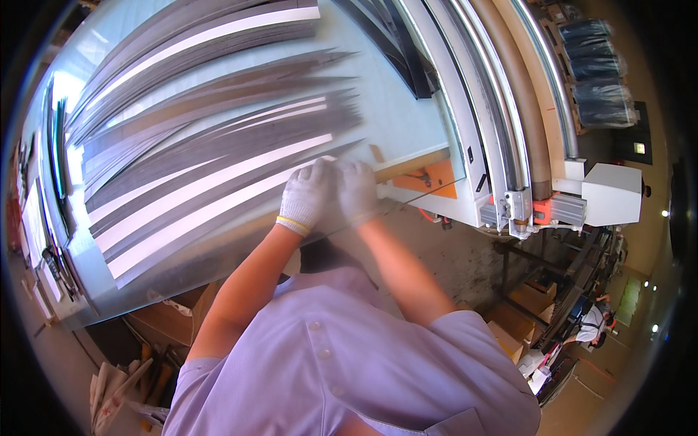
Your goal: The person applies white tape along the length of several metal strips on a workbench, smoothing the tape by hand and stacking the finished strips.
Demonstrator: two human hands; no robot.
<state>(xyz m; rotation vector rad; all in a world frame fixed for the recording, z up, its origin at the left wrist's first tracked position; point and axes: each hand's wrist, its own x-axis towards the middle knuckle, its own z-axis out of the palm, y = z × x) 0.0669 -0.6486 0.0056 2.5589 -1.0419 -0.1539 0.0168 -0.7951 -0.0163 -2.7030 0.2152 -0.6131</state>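
Observation:
Both my hands wear white knit gloves and are close together at the table's near edge. My left hand (pixel 304 192), with a yellow-edged cuff, has its fingers curled by the right ends of the nearest strips; whatever lies in them is hidden. Beside it, my right hand (pixel 355 190) is smeared by motion, so its fingers cannot be made out. Long, thin grey strips (pixel 218 149) lie fanned out in bundles across the table. Among them, several white strips (pixel 211 214) show, the closest running toward my left hand.
The pale glossy table (pixel 407 116) carries dark bars (pixel 411 73) at the far right. A machine with long rollers (pixel 534 109) borders its right side. Below its near right corner is an orange panel (pixel 432 178). Cardboard boxes (pixel 520 312) and another person (pixel 592 323) are at lower right.

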